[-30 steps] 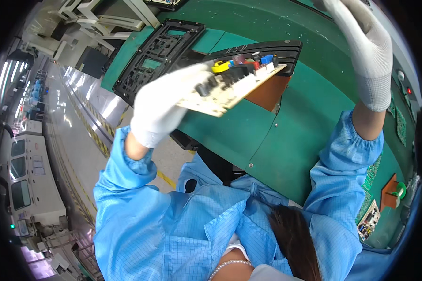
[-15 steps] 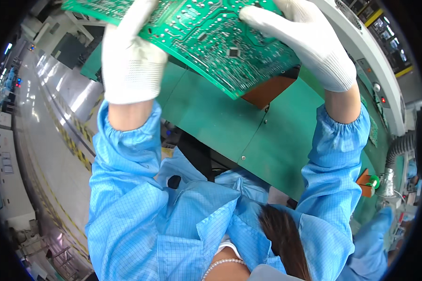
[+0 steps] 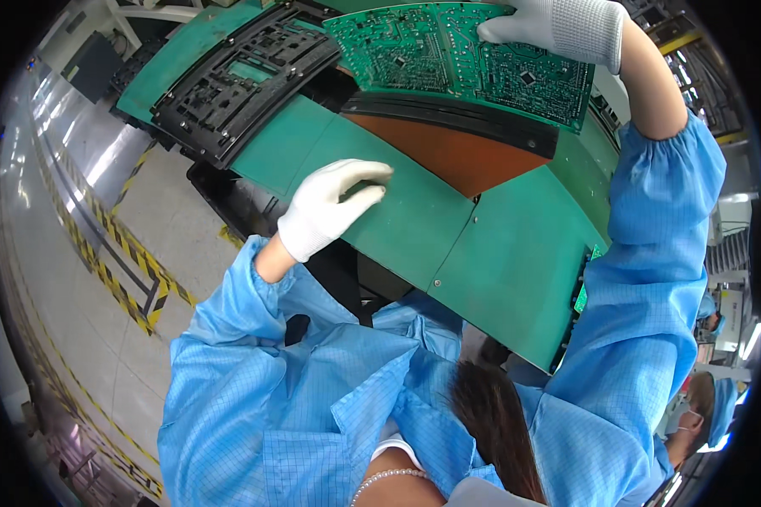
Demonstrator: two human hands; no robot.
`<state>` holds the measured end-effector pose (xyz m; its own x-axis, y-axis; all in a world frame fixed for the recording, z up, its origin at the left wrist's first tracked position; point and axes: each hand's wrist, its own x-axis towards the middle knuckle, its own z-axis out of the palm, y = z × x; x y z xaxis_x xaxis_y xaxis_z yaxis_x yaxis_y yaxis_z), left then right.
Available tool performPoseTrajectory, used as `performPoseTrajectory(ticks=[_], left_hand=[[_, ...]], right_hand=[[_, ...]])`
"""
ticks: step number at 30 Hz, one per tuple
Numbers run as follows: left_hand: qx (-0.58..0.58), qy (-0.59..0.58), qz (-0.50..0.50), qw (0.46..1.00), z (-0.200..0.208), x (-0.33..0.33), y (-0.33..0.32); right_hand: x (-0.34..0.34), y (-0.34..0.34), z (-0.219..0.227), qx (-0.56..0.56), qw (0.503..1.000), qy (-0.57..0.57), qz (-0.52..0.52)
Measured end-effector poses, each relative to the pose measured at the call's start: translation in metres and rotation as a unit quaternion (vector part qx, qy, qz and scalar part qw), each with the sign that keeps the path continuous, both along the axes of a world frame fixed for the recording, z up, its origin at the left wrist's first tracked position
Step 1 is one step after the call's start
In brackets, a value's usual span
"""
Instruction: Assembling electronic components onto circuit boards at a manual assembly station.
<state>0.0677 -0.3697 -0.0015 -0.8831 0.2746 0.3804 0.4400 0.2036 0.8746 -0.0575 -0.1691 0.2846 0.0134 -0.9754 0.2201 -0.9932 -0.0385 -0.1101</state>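
Observation:
A large green circuit board (image 3: pixel 461 63) stands tilted at the far side of the workbench. My right hand (image 3: pixel 562 32), in a white knitted glove, grips its upper edge toward the right, thumb over the near face. The board's lower edge is at the black slotted top (image 3: pixel 448 112) of a brown-sided stand (image 3: pixel 457 152); whether it sits in a slot I cannot tell. My left hand (image 3: pixel 331 207), also gloved in white, hovers over the near part of the green bench top (image 3: pixel 397 237). Its thumb and fingers are curved and apart, with nothing between them.
Left of the stand lies a black fixture frame (image 3: pixel 245 84) with many cutouts. Small green boards (image 3: pixel 582 296) are partly visible by my right sleeve. Yellow-black striped tape (image 3: pixel 127 279) marks the floor at left. Another person (image 3: pixel 689 418) is at the lower right.
My left hand has let go of the circuit board and come down toward me. My right hand has carried the board right and away, to the stand. The black fixture has come into view.

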Motion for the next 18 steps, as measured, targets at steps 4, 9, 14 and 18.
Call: performPoseTrajectory(ticks=[4, 9, 14, 18], left_hand=[[-0.011, 0.066, 0.018, 0.998, -0.009, 0.002, 0.006], [-0.019, 0.089, 0.014, 0.996, -0.008, 0.001, 0.005], [-0.009, 0.102, 0.039, 0.994, -0.014, -0.001, 0.008], [-0.018, 0.106, 0.043, 0.993, -0.012, 0.0, 0.008]], right_hand=[[-0.001, -0.02, -0.003, 0.298, 0.84, 0.146, -0.429], [-0.011, -0.019, -0.002, 0.323, 0.828, 0.126, -0.44], [-0.016, -0.015, -0.001, 0.316, 0.841, 0.112, -0.424], [-0.008, -0.02, 0.004, 0.335, 0.828, 0.134, -0.43]])
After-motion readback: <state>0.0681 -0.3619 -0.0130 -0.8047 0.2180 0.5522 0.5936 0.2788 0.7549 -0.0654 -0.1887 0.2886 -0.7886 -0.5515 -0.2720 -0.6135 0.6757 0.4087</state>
